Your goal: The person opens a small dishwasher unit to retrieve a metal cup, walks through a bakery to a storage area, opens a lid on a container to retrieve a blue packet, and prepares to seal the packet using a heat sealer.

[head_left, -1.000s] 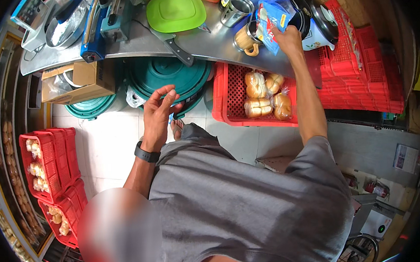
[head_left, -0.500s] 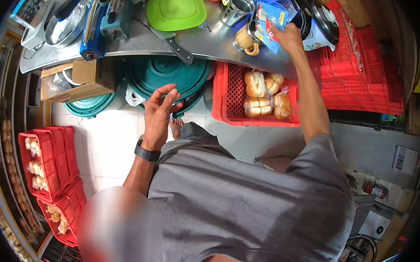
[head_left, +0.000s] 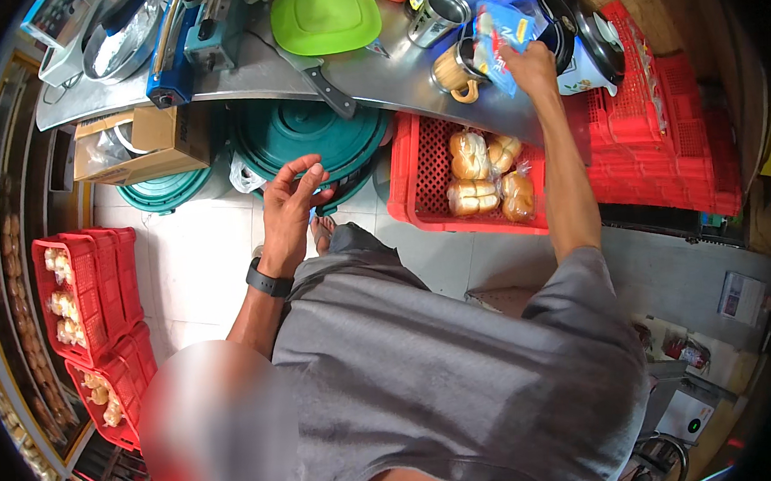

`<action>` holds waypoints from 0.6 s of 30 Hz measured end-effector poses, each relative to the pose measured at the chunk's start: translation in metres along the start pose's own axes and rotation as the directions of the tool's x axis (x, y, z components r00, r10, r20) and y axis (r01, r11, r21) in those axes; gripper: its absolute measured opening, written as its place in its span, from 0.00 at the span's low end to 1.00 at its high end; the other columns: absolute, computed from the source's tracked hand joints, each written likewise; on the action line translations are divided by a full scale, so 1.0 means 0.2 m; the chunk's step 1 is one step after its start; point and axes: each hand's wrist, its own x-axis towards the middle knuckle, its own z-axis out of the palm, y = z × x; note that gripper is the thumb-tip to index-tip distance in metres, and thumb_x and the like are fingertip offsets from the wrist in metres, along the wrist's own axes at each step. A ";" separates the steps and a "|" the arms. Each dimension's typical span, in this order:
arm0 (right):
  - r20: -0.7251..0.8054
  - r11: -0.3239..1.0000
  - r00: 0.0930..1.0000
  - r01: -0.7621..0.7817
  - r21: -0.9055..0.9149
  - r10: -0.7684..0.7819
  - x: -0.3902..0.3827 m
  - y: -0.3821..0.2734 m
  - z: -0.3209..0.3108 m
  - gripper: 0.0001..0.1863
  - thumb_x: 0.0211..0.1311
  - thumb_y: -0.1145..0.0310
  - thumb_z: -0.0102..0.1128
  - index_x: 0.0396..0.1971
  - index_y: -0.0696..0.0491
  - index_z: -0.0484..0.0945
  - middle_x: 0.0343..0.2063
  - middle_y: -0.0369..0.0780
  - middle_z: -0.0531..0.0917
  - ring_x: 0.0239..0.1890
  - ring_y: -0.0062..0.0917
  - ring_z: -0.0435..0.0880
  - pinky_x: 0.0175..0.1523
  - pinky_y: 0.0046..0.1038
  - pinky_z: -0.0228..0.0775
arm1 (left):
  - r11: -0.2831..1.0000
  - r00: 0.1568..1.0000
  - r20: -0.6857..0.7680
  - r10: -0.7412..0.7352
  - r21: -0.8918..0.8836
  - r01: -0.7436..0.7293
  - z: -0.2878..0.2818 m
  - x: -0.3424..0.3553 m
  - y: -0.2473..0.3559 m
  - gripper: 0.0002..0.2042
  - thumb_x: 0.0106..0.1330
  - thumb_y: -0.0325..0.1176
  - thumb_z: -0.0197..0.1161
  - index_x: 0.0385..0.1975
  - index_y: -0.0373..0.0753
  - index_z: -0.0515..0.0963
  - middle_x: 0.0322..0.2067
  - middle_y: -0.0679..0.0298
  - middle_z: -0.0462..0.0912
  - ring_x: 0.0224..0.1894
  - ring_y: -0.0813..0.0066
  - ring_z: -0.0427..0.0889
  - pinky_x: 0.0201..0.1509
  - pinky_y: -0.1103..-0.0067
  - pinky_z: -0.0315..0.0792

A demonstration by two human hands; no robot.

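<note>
My right hand (head_left: 533, 67) is closed on the upper right edge of a blue packet (head_left: 498, 40) with red and yellow print. The packet hangs over the back right of the steel table, beside a tan ribbed mug (head_left: 454, 75) and in front of a dark-rimmed pot (head_left: 555, 27). It hides part of the mug's rim; whether they touch I cannot tell. A steel cup (head_left: 438, 18) stands behind the mug. In mid-air near the table's front, my left hand (head_left: 290, 210) has loosely bent fingers, apart and with nothing in them.
On the steel table (head_left: 248, 71) lie a knife (head_left: 330, 90) with its handle over the edge, and a green lid (head_left: 325, 19). Below are a green lidded bin (head_left: 298, 144) and a red crate (head_left: 408, 172) of bagged bread (head_left: 473, 194). More red crates (head_left: 94, 297) stand left.
The packet in my right hand has shifted slightly right and turned a little. My left hand has hardly moved.
</note>
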 end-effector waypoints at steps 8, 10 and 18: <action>0.031 1.000 0.999 -0.008 -0.015 0.009 -0.03 -0.03 0.01 0.25 0.49 0.52 0.66 0.31 0.64 0.84 0.31 0.58 0.84 0.40 0.51 0.84 0.49 0.42 0.75 | 1.000 1.000 0.005 -0.003 0.029 0.003 -0.01 -0.01 -0.01 0.17 0.68 0.38 0.64 0.51 0.34 0.75 0.42 0.64 0.79 0.44 0.78 0.80 0.46 0.79 0.77; 0.035 1.000 0.999 0.007 -0.004 -0.007 -0.01 -0.04 0.00 0.25 0.49 0.52 0.66 0.30 0.64 0.84 0.31 0.58 0.84 0.40 0.51 0.84 0.49 0.42 0.75 | 0.999 1.000 0.011 -0.005 0.044 0.005 -0.01 -0.01 0.00 0.17 0.68 0.38 0.64 0.51 0.34 0.75 0.43 0.64 0.79 0.44 0.79 0.80 0.46 0.79 0.77; 0.052 1.000 0.999 -0.012 -0.004 0.012 -0.04 -0.06 -0.03 0.25 0.49 0.51 0.66 0.28 0.64 0.83 0.30 0.57 0.84 0.39 0.48 0.85 0.46 0.42 0.76 | 1.000 1.000 -0.008 0.028 0.002 -0.028 0.01 -0.03 0.02 0.17 0.68 0.37 0.64 0.51 0.34 0.75 0.40 0.64 0.79 0.43 0.80 0.80 0.45 0.79 0.77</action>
